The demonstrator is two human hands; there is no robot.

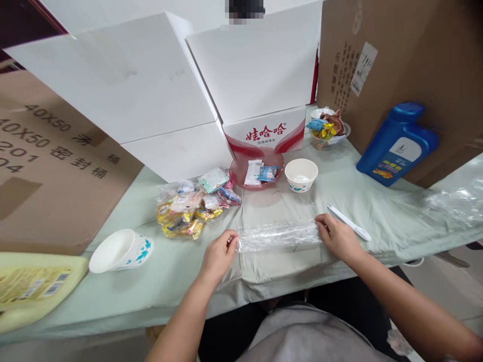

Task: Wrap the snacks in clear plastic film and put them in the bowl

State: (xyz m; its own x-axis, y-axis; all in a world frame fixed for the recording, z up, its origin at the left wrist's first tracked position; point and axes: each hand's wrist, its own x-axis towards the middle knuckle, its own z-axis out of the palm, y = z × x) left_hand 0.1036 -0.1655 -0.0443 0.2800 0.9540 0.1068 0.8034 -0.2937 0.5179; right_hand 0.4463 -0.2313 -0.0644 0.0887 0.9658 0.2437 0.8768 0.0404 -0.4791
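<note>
Between my two hands stretches a strip of clear plastic film, crinkled and shiny, just over the cloth. My left hand pinches its left end between thumb and fingers. At the other end, my right hand grips the film the same way. Close beside the right hand lies a slim white tool, perhaps a cutter. Beyond the film stand a pink glass bowl with small packets in it and a white paper bowl. Left of these is a heap of wrapped snacks.
A second paper bowl leans at left, near a yellow bottle. White cartons and brown boxes wall the back and sides. At right are a blue bottle, a snack-filled bowl and loose plastic.
</note>
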